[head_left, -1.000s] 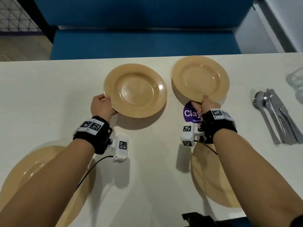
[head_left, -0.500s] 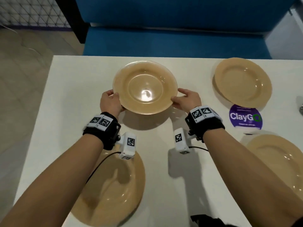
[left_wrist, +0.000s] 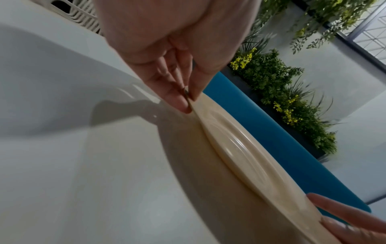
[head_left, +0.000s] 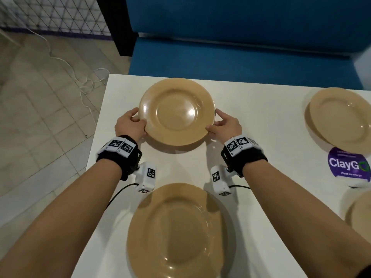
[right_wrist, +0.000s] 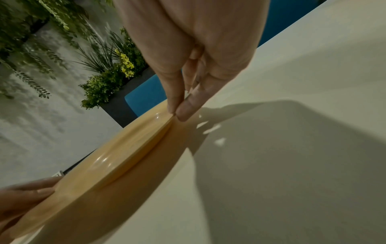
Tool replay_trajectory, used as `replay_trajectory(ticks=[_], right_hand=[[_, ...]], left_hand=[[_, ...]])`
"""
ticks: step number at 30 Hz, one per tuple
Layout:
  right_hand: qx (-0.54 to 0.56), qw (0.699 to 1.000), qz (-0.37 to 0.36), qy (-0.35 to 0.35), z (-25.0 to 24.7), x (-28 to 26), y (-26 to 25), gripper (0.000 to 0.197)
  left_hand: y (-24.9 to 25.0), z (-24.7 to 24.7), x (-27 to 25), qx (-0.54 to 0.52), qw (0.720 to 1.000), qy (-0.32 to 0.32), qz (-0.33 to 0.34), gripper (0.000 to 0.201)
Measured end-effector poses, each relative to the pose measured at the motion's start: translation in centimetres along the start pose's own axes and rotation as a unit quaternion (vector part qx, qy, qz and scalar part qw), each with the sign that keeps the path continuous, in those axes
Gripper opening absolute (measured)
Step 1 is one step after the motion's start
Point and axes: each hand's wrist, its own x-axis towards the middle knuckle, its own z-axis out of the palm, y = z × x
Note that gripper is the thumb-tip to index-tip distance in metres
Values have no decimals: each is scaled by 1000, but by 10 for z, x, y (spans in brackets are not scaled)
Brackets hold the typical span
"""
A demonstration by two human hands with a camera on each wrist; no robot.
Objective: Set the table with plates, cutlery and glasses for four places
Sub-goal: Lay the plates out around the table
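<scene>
Far-left plate (head_left: 177, 111) at the far-left corner of the white table (head_left: 261, 121), pinched at both sides. Looks a touch raised off the surface, with a shadow beneath the near rim, though contact with the table cannot be told for sure. Left hand (head_left: 130, 125) on the left rim, thumb on top, fingers (left_wrist: 179, 100) tucked under the edge and pressed together: a pinch on the plate. Right hand (head_left: 224, 125) on the right rim, thumb on top, fingers (right_wrist: 183, 112) under the edge, close together, same pinch. Seen edge-on in both wrist views, the opposite hand's fingertips showing at the other end of the rim.

Near-left plate (head_left: 176, 231) lying flat on the near side, directly in line with the held one, well apart from it. Far-right plate (head_left: 341, 119) flat on the table, off to the right. Just near of it, a round purple ClayGo sticker (head_left: 349, 167), its far edge tucked under that plate's rim. Edge of a 4th plate (head_left: 361, 211) cut off at the right border, near side.

Black wristbands with white marker blocks on both wrists. Blue bench (head_left: 241, 57) beyond the far edge of the table. Tiled floor (head_left: 40, 117) to the left, a white cable (head_left: 80, 77) trailing over it. Green plants with yellow flowers (left_wrist: 288, 107) behind the bench in the wrist views.
</scene>
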Motion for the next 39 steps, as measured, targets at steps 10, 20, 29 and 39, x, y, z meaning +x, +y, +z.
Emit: replay_trajectory(ticks=[10, 20, 29, 39], right_hand=[[11, 1000, 4, 4, 0, 1, 7, 65], [29, 1000, 1, -4, 5, 7, 13, 70], [63, 998, 11, 25, 2, -5, 16, 75], [-68, 997, -38, -29, -23, -87, 30, 55]], left_hand=[[-1, -1, -1, -30, 999, -13, -17, 57], [5, -4, 2, -6, 1000, -10, -17, 56], [6, -10, -12, 8, 1000, 6, -2, 61], [-12, -35, -98, 152, 983, -60, 79, 82]])
